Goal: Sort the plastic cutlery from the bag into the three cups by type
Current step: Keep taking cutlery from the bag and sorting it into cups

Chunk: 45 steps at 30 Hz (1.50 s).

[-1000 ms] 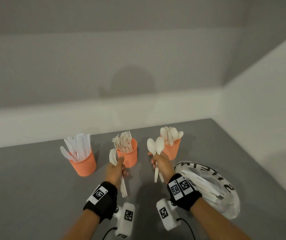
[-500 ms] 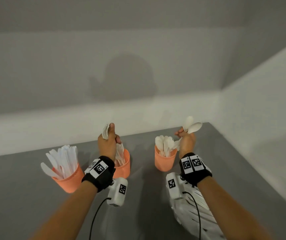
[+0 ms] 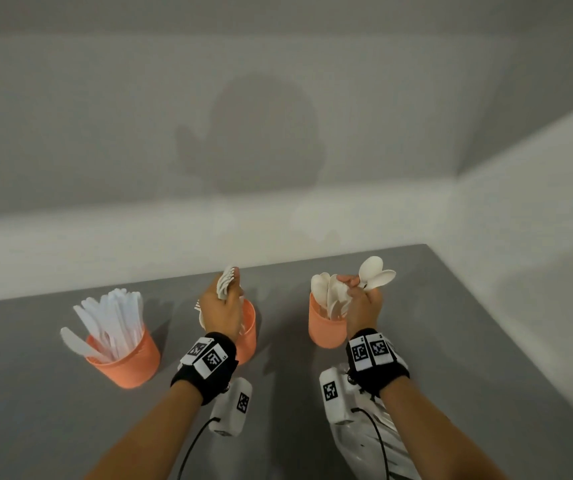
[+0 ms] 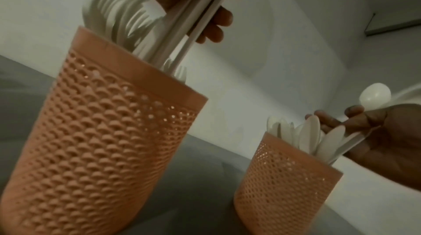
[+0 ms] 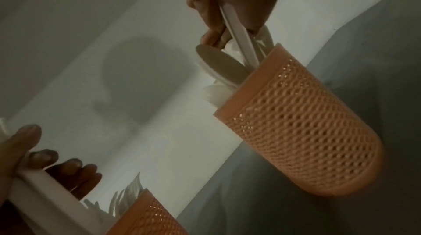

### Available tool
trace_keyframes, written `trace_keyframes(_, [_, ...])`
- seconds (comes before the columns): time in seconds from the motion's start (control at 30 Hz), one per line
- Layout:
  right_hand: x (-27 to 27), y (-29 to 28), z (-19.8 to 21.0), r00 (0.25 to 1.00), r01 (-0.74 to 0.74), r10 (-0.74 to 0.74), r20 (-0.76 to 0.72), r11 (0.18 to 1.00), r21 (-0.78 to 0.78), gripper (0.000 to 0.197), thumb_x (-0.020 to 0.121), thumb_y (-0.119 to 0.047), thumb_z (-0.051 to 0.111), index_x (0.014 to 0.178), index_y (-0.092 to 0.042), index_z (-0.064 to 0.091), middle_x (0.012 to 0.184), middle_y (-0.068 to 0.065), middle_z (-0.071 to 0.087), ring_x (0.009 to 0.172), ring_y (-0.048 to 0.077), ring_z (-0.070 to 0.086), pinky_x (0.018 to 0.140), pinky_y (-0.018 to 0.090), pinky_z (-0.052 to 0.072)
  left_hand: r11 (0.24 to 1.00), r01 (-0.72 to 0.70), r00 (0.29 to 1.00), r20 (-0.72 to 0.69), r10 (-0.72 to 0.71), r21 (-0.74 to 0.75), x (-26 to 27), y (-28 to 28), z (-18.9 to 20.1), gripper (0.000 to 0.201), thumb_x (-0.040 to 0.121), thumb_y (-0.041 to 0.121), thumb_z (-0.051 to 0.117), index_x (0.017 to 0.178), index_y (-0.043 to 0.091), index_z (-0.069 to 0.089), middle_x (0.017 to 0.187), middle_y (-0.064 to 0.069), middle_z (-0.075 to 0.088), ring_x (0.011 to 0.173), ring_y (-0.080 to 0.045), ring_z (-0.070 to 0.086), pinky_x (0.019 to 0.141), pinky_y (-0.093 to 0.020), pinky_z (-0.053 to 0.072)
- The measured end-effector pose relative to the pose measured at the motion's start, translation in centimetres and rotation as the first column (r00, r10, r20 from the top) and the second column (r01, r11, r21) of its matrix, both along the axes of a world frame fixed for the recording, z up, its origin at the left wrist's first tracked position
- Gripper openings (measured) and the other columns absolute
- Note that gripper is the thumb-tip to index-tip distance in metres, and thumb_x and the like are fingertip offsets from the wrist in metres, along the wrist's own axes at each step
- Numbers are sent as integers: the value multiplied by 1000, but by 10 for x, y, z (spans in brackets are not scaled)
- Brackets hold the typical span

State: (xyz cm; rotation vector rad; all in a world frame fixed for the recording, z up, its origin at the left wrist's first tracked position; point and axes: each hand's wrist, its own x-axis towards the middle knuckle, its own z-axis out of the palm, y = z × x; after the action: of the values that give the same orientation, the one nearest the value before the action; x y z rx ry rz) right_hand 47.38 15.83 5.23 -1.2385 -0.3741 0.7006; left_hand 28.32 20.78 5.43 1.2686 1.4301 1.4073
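Over the cups now, both hands up from the table edge of a second ago. Left hand [image 3: 221, 308] curled round a small stack of forks [image 3: 226, 282], handles already dipping inside the middle cup [image 4: 109, 131] among its forks. Right hand [image 3: 364, 303] pinching two spoons [image 3: 376, 273], bowls up, handle tips just inside the rim of the right cup [image 5: 296, 122]. Knives cup [image 3: 124, 362] at far left, well filled, untouched. Bag [image 3: 375, 441] flat under the right forearm, contents hard to make out. Looks like a double drop coming: loosen both grips, then back to the bag.
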Motion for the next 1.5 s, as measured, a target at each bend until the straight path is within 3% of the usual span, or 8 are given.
trace_keyframes(0.13, [-4, 3, -9, 994, 34, -25, 103, 995, -94, 30, 86, 11, 37, 77, -12, 54, 87, 2, 61, 86, 19, 57, 84, 31, 41, 986, 94, 932, -359, -40, 134, -2, -1, -5, 43, 78, 40, 38, 80, 2, 60, 90, -14, 59, 93, -30, 51, 74, -34, 38])
trace_keyframes(0.3, [-6, 1, -11, 971, 89, -55, 231, 986, -140, 19, 82, 3, 54, 97, -11, 53, 93, 8, 60, 85, 23, 58, 80, 35, 49, 976, 112, 743, -668, 43, 187, -7, -2, -14, 51, 81, 46, 30, 74, 5, 60, 83, -12, 63, 89, -33, 53, 80, -38, 33])
trace_keyframes(0.63, [-8, -3, -3, 833, 53, 57, 550, 982, -182, 46, 87, -2, 52, 131, -7, 43, 132, 7, 51, 121, 20, 49, 100, 25, 37, 977, 180, 818, -569, -87, 110, -15, -6, -11, 46, 83, 13, 64, 127, 11, 50, 99, -8, 63, 93, -29, 58, 87, -41, 45])
trace_keyframes(0.8, [-7, 5, -7, 555, 66, 182, 812, 963, -262, 32, 93, -10, 47, 123, -8, 54, 139, 12, 41, 127, 28, 41, 105, 35, 34, 911, 383, 625, -770, -132, 155, -25, 1, -18, 33, 85, 12, 44, 111, 9, 64, 104, -12, 67, 75, -34, 65, 67, -35, 52])
trace_keyframes(1.03, [1, 15, -15, 426, 286, 340, 838, 829, -482, 46, 100, -24, 22, 122, -3, 57, 145, 19, 38, 140, 32, 26, 116, 45, 8, 923, 385, 193, -976, -98, -16, -24, -4, -12, 46, 83, 25, 34, 102, 1, 68, 99, -14, 72, 90, -28, 70, 85, -50, 51])
trace_keyframes(1.17, [-5, 10, -12, 434, 274, 357, 827, 822, -498, 49, 100, -25, 19, 146, -9, 25, 157, 13, 16, 146, 25, 9, 118, 43, 2, 926, 370, 112, -985, -130, -80, -23, -3, -12, 56, 85, 33, 31, 111, -3, 64, 106, -18, 70, 100, -32, 67, 91, -54, 47])
trace_keyframes(1.3, [-15, 13, -10, 190, 288, 597, 779, 725, -626, 59, 97, -40, 7, 149, -13, 15, 158, 14, -1, 147, 24, -3, 116, 47, -9, 933, 338, 88, -982, -166, -127, -19, -3, -15, 66, 92, 43, 23, 137, -2, 39, 139, -18, 48, 130, -31, 45, 111, -48, 27])
trace_keyframes(1.5, [-17, 10, 3, 259, 201, 685, 681, 651, -732, 60, 99, -45, 19, 150, -16, 6, 157, 18, -4, 146, 28, -7, 114, 54, -8, 939, 306, 71, -980, -187, -157, -20, -3, -19, 85, 87, 62, 9, 148, 3, 13, 156, -16, 17, 146, -28, 12, 116, -49, -4])
